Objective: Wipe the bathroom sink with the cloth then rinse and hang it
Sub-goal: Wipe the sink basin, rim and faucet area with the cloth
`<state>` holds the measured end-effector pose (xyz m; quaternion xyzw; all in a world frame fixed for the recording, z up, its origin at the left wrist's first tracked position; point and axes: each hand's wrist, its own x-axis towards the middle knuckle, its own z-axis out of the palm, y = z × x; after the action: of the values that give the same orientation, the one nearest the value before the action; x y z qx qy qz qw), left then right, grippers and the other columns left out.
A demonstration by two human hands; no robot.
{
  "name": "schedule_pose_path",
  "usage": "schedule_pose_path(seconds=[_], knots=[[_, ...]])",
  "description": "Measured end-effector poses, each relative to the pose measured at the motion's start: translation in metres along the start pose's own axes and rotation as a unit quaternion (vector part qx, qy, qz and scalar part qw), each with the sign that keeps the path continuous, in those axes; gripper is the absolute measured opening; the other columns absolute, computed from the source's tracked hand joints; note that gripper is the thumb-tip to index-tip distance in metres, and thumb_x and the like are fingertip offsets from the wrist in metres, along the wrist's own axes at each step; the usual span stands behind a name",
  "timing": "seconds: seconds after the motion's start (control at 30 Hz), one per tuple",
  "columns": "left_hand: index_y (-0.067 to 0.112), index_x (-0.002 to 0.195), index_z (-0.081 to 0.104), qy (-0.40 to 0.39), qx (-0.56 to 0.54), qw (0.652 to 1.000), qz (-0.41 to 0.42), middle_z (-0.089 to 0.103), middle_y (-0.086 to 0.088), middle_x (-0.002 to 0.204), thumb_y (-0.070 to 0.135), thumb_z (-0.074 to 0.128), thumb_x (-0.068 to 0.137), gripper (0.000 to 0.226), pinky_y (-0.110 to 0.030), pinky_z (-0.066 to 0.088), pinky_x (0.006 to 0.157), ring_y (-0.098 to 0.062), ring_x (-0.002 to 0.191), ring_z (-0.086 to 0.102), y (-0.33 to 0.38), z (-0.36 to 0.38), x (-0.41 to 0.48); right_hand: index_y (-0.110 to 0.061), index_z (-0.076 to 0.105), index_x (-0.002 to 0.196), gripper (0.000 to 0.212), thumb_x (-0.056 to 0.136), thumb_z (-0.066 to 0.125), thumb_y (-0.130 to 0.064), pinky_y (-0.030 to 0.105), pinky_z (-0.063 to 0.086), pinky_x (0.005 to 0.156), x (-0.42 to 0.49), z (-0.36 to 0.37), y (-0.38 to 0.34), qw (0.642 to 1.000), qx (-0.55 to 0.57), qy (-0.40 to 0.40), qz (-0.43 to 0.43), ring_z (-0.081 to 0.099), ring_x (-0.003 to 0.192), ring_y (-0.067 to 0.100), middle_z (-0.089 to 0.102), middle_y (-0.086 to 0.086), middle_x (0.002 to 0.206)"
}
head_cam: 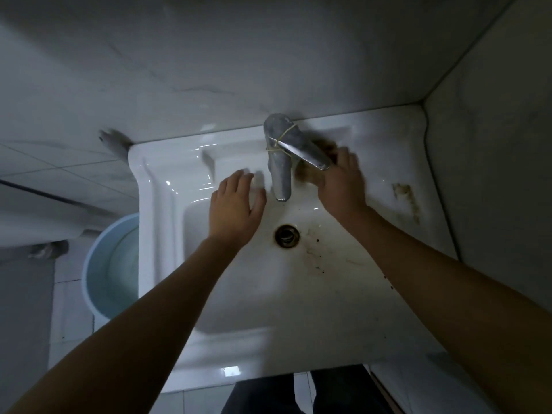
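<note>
A white ceramic sink (298,309) fills the middle of the head view, with a drain (287,236) ringed in brown grime. A chrome tap (280,162) stands at the back, a rubber band round its lever. My right hand (340,180) presses a brownish cloth (307,171) onto the sink ledge just right of the tap, partly behind the lever; the hand is blurred. My left hand (236,204) hovers with fingers spread over the basin's back left edge, holding nothing. Brown stains (407,201) mark the right ledge.
A blue bucket (110,264) stands on the tiled floor left of the sink. Tiled walls close in behind and on the right. A pipe stub (113,140) sticks from the wall at the sink's back left corner. Dark trouser legs show below the front rim.
</note>
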<state>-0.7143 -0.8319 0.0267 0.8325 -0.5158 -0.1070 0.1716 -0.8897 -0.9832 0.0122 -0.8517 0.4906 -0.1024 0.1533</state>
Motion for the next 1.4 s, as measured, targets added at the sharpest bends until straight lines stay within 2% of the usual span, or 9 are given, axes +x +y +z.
schedule_pose_path(seconds=[0.17, 0.23, 0.43, 0.7, 0.8, 0.93, 1.1, 1.27, 1.4], knots=[[0.014, 0.139, 0.055, 0.059, -0.015, 0.998, 0.014, 0.054, -0.007, 0.146, 0.044, 0.038, 0.101, 0.051, -0.042, 0.041, 0.105, -0.027, 0.135, 0.048, 0.028, -0.021, -0.010, -0.019, 0.061, 0.130, 0.046, 0.083, 0.063, -0.015, 0.051, 0.042, 0.103, 0.001, -0.002, 0.003, 0.994, -0.036, -0.010, -0.105, 0.049, 0.110, 0.039, 0.057, 0.016, 0.122], [0.014, 0.139, 0.055, 0.047, 0.012, 0.999, 0.025, 0.054, -0.009, 0.146, 0.043, 0.039, 0.101, 0.051, -0.044, 0.042, 0.104, -0.029, 0.134, 0.049, 0.029, -0.020, -0.015, -0.016, 0.064, 0.121, 0.042, 0.080, 0.068, -0.011, 0.050, 0.047, 0.095, -0.001, -0.013, 0.014, 0.993, -0.024, 0.010, -0.113, 0.050, 0.106, 0.039, 0.057, 0.017, 0.116], [0.010, 0.139, 0.050, -0.018, 0.151, 0.987, 0.049, 0.048, -0.016, 0.149, 0.049, 0.037, 0.098, 0.058, -0.047, 0.041, 0.105, -0.036, 0.135, 0.046, -0.012, 0.008, -0.018, -0.022, 0.059, 0.128, 0.053, 0.078, 0.073, -0.018, 0.039, 0.047, 0.085, -0.003, -0.025, 0.041, 0.992, -0.083, -0.011, -0.096, 0.047, 0.109, 0.030, 0.053, 0.010, 0.120], [0.008, 0.145, 0.042, 0.013, 0.174, 0.981, 0.088, 0.041, -0.021, 0.155, 0.043, 0.045, 0.098, 0.059, -0.051, 0.034, 0.114, -0.040, 0.143, 0.039, -0.020, 0.025, -0.003, -0.018, 0.056, 0.134, 0.047, 0.088, 0.062, -0.022, 0.049, 0.043, 0.098, 0.010, -0.006, 0.012, 0.990, -0.010, -0.009, -0.140, 0.051, 0.114, 0.038, 0.057, 0.015, 0.124], [0.008, 0.146, 0.042, -0.006, 0.170, 0.980, 0.099, 0.042, -0.021, 0.154, 0.044, 0.041, 0.100, 0.059, -0.052, 0.032, 0.116, -0.040, 0.144, 0.038, -0.019, 0.030, 0.005, -0.022, 0.054, 0.136, 0.047, 0.090, 0.057, -0.027, 0.049, 0.042, 0.099, 0.011, 0.006, 0.008, 0.991, -0.022, -0.028, -0.127, 0.049, 0.117, 0.036, 0.053, 0.011, 0.131], [0.007, 0.149, 0.037, -0.025, 0.168, 0.982, 0.086, 0.035, -0.022, 0.159, 0.044, 0.042, 0.100, 0.062, -0.055, 0.026, 0.120, -0.041, 0.148, 0.031, -0.019, 0.038, 0.001, -0.023, 0.058, 0.128, 0.041, 0.088, 0.060, -0.027, 0.050, 0.044, 0.100, 0.005, -0.001, 0.034, 0.989, -0.029, 0.009, -0.142, 0.049, 0.117, 0.034, 0.056, 0.010, 0.124], [0.007, 0.152, 0.034, -0.037, 0.164, 0.982, 0.082, 0.030, -0.023, 0.162, 0.046, 0.039, 0.100, 0.065, -0.056, 0.021, 0.122, -0.041, 0.151, 0.025, -0.020, 0.040, 0.000, -0.023, 0.055, 0.135, 0.047, 0.088, 0.057, -0.030, 0.046, 0.044, 0.101, -0.008, -0.014, 0.070, 0.988, -0.069, 0.013, -0.136, 0.046, 0.117, 0.027, 0.052, 0.006, 0.125], [0.007, 0.153, 0.033, -0.018, 0.157, 0.984, 0.076, 0.029, -0.022, 0.162, 0.046, 0.038, 0.099, 0.067, -0.057, 0.019, 0.123, -0.040, 0.152, 0.023, -0.018, 0.045, -0.001, -0.021, 0.059, 0.130, 0.046, 0.084, 0.063, -0.024, 0.048, 0.044, 0.098, 0.004, -0.001, 0.032, 0.997, -0.031, 0.031, -0.068, 0.046, 0.118, 0.033, 0.053, 0.011, 0.124], [0.008, 0.153, 0.031, -0.001, 0.149, 0.987, 0.067, 0.030, -0.022, 0.162, 0.046, 0.040, 0.100, 0.066, -0.058, 0.020, 0.123, -0.039, 0.153, 0.022, -0.015, 0.048, -0.002, -0.014, 0.064, 0.120, 0.042, 0.079, 0.070, -0.018, 0.052, 0.045, 0.092, 0.006, 0.019, -0.004, 0.997, -0.016, 0.058, -0.041, 0.055, 0.107, 0.041, 0.061, 0.017, 0.117]])
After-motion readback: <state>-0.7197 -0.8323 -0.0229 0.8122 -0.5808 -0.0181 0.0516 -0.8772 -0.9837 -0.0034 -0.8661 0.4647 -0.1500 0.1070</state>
